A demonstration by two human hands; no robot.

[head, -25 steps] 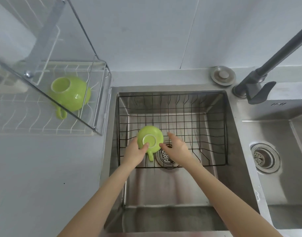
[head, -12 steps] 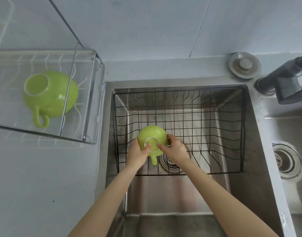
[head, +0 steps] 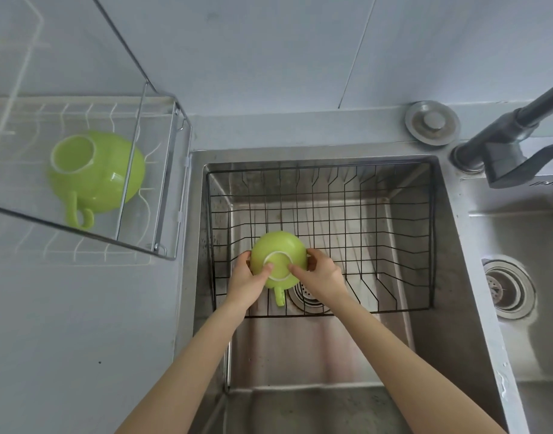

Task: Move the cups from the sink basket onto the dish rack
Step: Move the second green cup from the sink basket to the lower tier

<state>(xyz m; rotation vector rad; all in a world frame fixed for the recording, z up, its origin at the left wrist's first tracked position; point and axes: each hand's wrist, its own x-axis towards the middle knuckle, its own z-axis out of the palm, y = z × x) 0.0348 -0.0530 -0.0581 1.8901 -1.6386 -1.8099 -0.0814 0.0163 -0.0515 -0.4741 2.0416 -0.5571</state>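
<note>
A lime-green cup [head: 279, 250] is upside down in the black wire sink basket [head: 394, 233], its handle pointing toward me. My left hand [head: 248, 281] grips its left side, thumb on the base ring. My right hand [head: 320, 274] grips its right side the same way. A second green cup [head: 93, 177] lies upside down on the white-wire dish rack [head: 162, 170] at the left, handle toward me.
The basket sits inside the left steel sink [head: 300, 349], over a round drain [head: 306, 297]. A dark faucet [head: 506, 142] reaches in from the right. A sink plug [head: 431, 122] lies on the back ledge. A second basin with a drain [head: 508, 288] is at the right.
Both hands have closed around the cup in the basket, fingers wrapping its sides. My view has shifted lower and closer to the sink.
</note>
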